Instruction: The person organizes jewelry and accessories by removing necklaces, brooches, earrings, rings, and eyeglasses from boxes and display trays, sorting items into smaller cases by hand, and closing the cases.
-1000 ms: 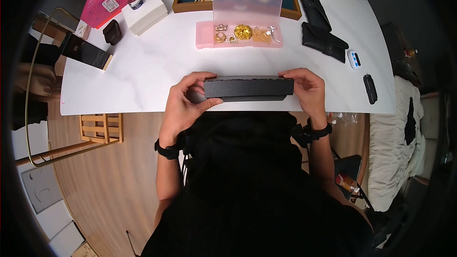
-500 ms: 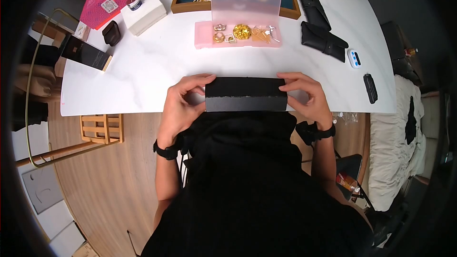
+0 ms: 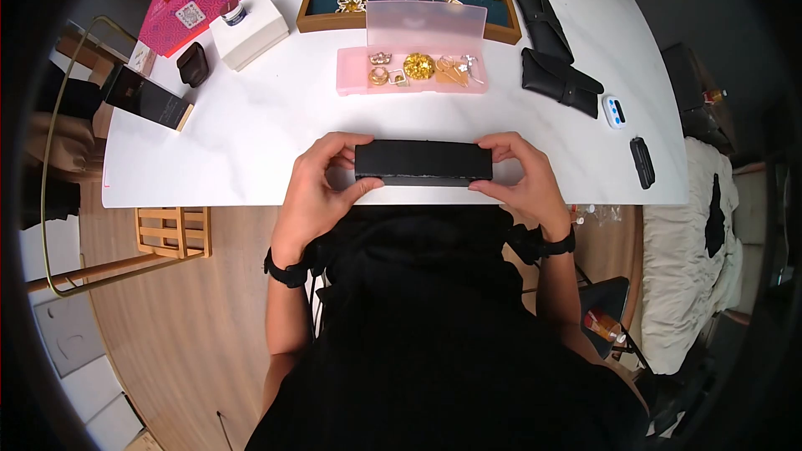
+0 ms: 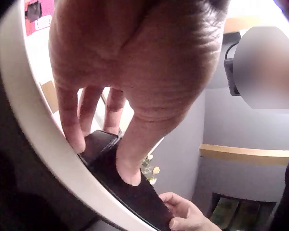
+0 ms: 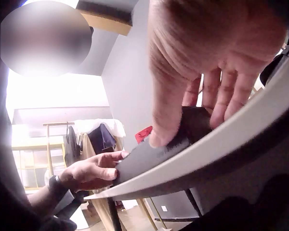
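A long black box (image 3: 423, 159) lies crosswise at the table's front edge in the head view. My left hand (image 3: 313, 188) grips its left end, thumb on the near side and fingers behind. The right hand (image 3: 528, 184) holds the opposite end between thumb and fingers. In the left wrist view, the left thumb presses the face of the black box (image 4: 135, 195). The right wrist view shows the right thumb against the dark box (image 5: 151, 156), whose edge looks rough. Beyond the box stands an open pink case (image 3: 353, 71) with gold and silver jewelry.
Behind the pink case is a wooden jewelry tray (image 3: 334, 23). Black pouches (image 3: 558, 82), a small white device (image 3: 614, 112) and a black object (image 3: 642, 163) lie at right. A white box (image 3: 251, 31), a brown case (image 3: 193, 65) and a black box (image 3: 149, 98) are at left.
The black box has tilted, first toward me to show more of its front, then back so mostly its top shows. Both hands have kept hold, the right thumb now at the near edge.
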`<state>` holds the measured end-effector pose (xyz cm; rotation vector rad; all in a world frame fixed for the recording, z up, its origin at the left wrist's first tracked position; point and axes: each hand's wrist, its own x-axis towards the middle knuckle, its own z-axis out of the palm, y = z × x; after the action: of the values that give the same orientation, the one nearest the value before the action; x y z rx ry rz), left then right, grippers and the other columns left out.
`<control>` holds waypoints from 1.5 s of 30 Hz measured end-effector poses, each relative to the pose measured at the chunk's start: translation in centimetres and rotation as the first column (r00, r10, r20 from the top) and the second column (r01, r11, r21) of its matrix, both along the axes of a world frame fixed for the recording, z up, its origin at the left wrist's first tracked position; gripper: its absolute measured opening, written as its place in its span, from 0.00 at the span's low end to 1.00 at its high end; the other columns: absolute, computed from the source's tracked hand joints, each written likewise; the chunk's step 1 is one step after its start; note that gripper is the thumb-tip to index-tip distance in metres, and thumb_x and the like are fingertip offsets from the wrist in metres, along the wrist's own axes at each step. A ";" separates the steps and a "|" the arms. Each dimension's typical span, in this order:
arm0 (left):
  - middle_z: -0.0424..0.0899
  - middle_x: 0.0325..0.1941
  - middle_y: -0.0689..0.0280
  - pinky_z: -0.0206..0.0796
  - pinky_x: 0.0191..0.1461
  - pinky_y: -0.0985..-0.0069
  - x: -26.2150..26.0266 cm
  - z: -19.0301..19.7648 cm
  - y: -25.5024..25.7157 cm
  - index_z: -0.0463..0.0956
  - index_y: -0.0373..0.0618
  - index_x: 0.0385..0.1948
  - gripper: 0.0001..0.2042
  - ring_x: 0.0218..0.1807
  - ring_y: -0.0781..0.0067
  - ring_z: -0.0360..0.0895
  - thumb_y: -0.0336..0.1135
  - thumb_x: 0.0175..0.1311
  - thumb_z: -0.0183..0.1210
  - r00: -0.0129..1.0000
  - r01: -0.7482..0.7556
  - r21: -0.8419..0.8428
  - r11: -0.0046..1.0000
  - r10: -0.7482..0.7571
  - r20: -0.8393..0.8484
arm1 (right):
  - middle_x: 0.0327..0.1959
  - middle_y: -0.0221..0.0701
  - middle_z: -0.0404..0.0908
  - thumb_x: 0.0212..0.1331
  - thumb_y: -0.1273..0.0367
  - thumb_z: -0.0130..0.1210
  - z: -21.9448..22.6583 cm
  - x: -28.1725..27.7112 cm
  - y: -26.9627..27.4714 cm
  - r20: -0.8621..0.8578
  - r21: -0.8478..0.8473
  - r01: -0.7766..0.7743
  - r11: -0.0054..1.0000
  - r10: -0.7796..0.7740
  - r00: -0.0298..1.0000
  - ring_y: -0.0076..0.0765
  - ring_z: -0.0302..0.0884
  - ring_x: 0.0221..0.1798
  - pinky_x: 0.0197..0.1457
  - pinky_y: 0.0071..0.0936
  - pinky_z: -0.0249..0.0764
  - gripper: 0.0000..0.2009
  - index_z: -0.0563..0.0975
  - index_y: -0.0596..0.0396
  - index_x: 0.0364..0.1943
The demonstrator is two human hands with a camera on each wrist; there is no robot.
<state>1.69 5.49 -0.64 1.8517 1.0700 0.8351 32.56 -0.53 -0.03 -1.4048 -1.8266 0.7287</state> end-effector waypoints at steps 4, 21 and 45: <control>0.81 0.42 0.60 0.73 0.47 0.72 0.9 0.8 0.5 0.78 0.41 0.50 0.23 0.39 0.65 0.77 0.26 0.50 0.74 0.999 -0.040 0.122 0.992 0.040 -0.002 | 0.45 0.32 0.82 0.47 0.64 0.75 1.7 -0.6 0.8 0.087 -0.054 0.050 0.997 -0.045 0.995 0.35 0.80 0.41 0.48 0.30 0.77 0.25 0.79 0.53 0.50; 0.79 0.41 0.66 0.70 0.46 0.77 0.3 -0.6 0.9 0.80 0.43 0.50 0.25 0.39 0.72 0.72 0.24 0.45 0.75 0.994 -0.023 0.078 0.997 0.015 0.111 | 0.27 0.33 0.83 0.49 0.58 0.69 3.1 -2.8 17.0 0.648 -0.019 -0.168 0.986 0.141 0.749 0.42 0.82 0.33 0.38 0.36 0.77 0.20 0.84 0.55 0.43; 0.80 0.44 0.67 0.68 0.48 0.78 0.2 -0.8 0.9 0.80 0.41 0.49 0.26 0.40 0.75 0.71 0.22 0.44 0.75 0.991 -0.025 0.069 0.997 0.016 0.133 | 0.21 0.19 0.72 0.41 0.59 0.78 6.7 -2.4 12.8 0.168 -0.204 -0.185 0.961 0.221 0.961 0.14 0.68 0.25 0.30 0.16 0.66 0.23 0.82 0.55 0.40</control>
<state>1.88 6.37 -1.48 1.8186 0.9895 1.0050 30.12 12.24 6.65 -1.4600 -2.1214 0.9189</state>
